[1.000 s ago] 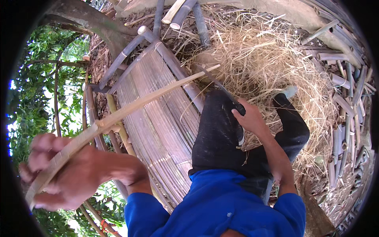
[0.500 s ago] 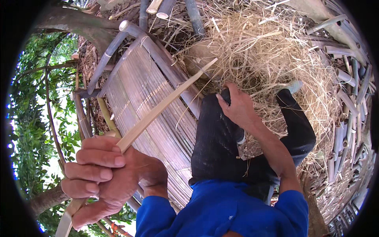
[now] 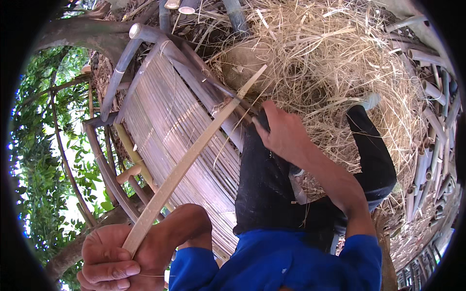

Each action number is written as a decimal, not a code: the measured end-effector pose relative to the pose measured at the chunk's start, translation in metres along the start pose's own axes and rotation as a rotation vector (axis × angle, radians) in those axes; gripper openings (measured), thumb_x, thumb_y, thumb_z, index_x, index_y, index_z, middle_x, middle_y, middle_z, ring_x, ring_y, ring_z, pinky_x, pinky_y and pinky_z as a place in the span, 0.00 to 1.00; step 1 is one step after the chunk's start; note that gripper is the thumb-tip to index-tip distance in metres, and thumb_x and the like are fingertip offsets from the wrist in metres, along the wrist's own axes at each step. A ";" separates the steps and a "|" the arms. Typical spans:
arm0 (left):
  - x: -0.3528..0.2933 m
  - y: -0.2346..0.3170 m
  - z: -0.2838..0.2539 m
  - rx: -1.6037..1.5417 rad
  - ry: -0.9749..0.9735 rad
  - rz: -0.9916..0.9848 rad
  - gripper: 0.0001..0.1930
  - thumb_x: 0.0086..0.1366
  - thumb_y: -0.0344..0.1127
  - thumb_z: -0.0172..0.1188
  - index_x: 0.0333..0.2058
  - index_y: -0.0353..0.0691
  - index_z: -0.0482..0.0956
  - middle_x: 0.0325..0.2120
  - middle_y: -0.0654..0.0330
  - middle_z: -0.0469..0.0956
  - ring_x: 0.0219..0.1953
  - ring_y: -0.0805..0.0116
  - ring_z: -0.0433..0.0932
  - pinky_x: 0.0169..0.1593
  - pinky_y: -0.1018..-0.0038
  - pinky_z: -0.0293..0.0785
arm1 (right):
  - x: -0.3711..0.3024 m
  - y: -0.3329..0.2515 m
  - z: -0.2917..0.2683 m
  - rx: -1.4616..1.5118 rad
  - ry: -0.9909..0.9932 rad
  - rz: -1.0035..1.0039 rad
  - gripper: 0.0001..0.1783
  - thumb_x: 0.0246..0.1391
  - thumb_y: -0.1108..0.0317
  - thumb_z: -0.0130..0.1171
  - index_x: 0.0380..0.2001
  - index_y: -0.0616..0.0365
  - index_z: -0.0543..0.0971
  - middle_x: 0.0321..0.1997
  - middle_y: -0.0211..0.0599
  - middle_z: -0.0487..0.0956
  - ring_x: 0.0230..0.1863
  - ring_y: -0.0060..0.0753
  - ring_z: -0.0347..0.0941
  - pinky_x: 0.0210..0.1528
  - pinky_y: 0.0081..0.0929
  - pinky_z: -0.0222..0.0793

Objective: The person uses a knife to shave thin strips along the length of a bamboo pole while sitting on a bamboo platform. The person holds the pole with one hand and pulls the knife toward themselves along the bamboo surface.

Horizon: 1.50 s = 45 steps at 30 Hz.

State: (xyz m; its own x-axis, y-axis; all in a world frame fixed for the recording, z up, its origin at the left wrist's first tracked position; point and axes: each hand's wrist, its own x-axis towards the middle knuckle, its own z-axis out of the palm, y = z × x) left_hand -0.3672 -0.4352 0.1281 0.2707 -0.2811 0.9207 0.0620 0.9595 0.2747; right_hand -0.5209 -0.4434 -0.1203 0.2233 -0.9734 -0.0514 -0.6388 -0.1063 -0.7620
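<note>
the left hand (image 3: 111, 259) grips a pale strip (image 3: 187, 157) slanting forward and rightward from it, while the right hand (image 3: 284, 132) clasps a knife (image 3: 221, 88) whose blade crosses the strip just left of that hand.

The strip's (image 3: 184, 162) near end is hidden inside the left hand (image 3: 111, 262), itself cut off at the near edge. The right hand (image 3: 286, 131) covers much of the knife's (image 3: 221, 87) handle; whether its blade bites is too small to tell. The far poles (image 3: 188, 6) are cut off, and straw (image 3: 335, 63) hides ground at far right.
</note>
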 end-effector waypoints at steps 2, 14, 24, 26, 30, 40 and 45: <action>0.000 -0.005 0.003 -0.325 0.057 -0.023 0.32 0.75 0.60 0.43 0.66 0.43 0.66 0.13 0.74 0.54 0.08 0.82 0.55 0.08 0.85 0.62 | -0.020 -0.025 -0.013 0.073 0.033 -0.169 0.19 0.56 0.63 0.64 0.43 0.62 0.69 0.29 0.48 0.79 0.27 0.47 0.81 0.27 0.40 0.78; -0.004 -0.002 -0.003 -0.071 0.186 0.051 0.27 0.75 0.58 0.45 0.65 0.51 0.68 0.13 0.75 0.54 0.08 0.83 0.52 0.06 0.85 0.57 | -0.025 -0.006 -0.001 0.065 0.100 -0.270 0.14 0.62 0.62 0.58 0.42 0.60 0.71 0.31 0.53 0.79 0.27 0.53 0.79 0.30 0.47 0.76; -0.002 0.015 -0.035 0.167 0.073 -0.016 0.19 0.70 0.49 0.50 0.23 0.45 0.65 0.15 0.66 0.62 0.15 0.75 0.61 0.17 0.76 0.59 | -0.027 0.046 0.000 0.015 0.210 0.049 0.19 0.62 0.63 0.60 0.50 0.61 0.69 0.29 0.56 0.80 0.30 0.62 0.79 0.32 0.52 0.74; -0.002 0.017 -0.032 0.077 0.046 -0.164 0.16 0.74 0.46 0.50 0.30 0.40 0.68 0.20 0.63 0.65 0.20 0.71 0.65 0.21 0.75 0.63 | -0.032 0.019 -0.010 0.035 0.254 0.035 0.19 0.62 0.62 0.60 0.50 0.59 0.69 0.30 0.55 0.80 0.31 0.62 0.79 0.32 0.51 0.75; -0.010 0.015 -0.025 0.152 0.000 -0.214 0.19 0.78 0.50 0.43 0.36 0.40 0.68 0.19 0.64 0.64 0.16 0.76 0.62 0.18 0.79 0.58 | -0.039 -0.033 -0.021 0.265 0.147 0.026 0.18 0.61 0.61 0.62 0.49 0.55 0.71 0.30 0.50 0.80 0.32 0.57 0.80 0.31 0.46 0.76; -0.024 0.016 -0.009 0.370 0.245 -0.074 0.21 0.78 0.53 0.42 0.35 0.41 0.66 0.16 0.67 0.58 0.12 0.80 0.53 0.13 0.81 0.47 | -0.055 -0.098 -0.046 0.222 0.209 -0.300 0.16 0.55 0.67 0.68 0.44 0.58 0.76 0.30 0.42 0.78 0.27 0.47 0.80 0.27 0.34 0.77; -0.023 0.021 -0.018 0.362 0.216 -0.110 0.20 0.78 0.53 0.43 0.32 0.42 0.64 0.17 0.67 0.59 0.12 0.81 0.54 0.13 0.82 0.47 | -0.056 -0.099 -0.028 0.191 0.186 -0.287 0.16 0.54 0.67 0.68 0.43 0.57 0.76 0.27 0.41 0.74 0.23 0.46 0.77 0.24 0.38 0.76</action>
State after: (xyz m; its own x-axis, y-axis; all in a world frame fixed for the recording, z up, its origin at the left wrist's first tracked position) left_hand -0.3543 -0.4085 0.1076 0.4785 -0.3342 0.8120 -0.2288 0.8453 0.4828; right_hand -0.4904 -0.3843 -0.0240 0.2243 -0.9316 0.2861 -0.4177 -0.3571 -0.8355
